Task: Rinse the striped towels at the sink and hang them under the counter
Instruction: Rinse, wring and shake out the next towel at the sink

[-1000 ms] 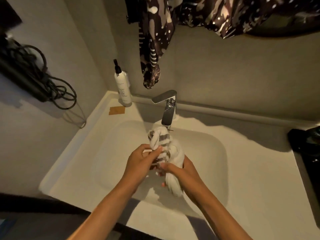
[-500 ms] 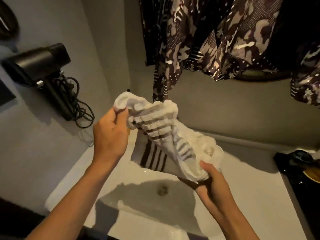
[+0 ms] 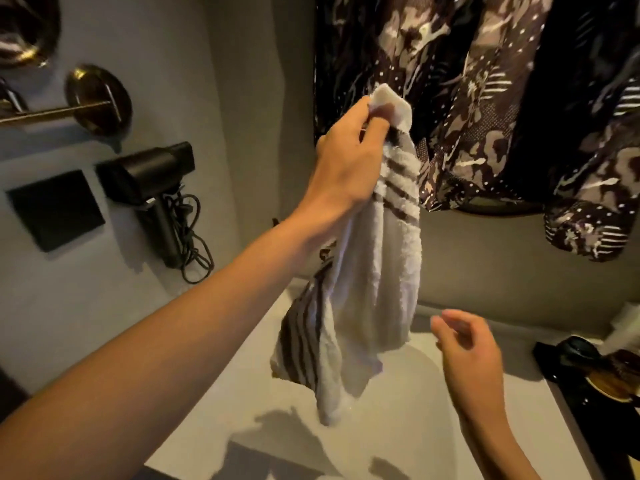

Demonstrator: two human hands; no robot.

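A white towel with brown stripes (image 3: pixel 375 282) hangs full length over the white sink (image 3: pixel 408 403). My left hand (image 3: pixel 349 168) is raised high and pinches the towel's top corner. The towel's lower end dangles free above the basin. My right hand (image 3: pixel 467 355) hovers low to the right of the towel, fingers loosely curled and apart, touching nothing. The tap is hidden behind the towel.
Dark patterned cloth (image 3: pixel 485 98) hangs on the back wall just behind the towel. A black hair dryer (image 3: pixel 152 188) with its cord is mounted on the left wall below a brass rail (image 3: pixel 59 112). A dark tray with items (image 3: pixel 595 379) sits at the counter's right.
My left hand lifted the towel from the basin up to head height. My right hand let go of the lower end, and the towel dropped open to hang straight.
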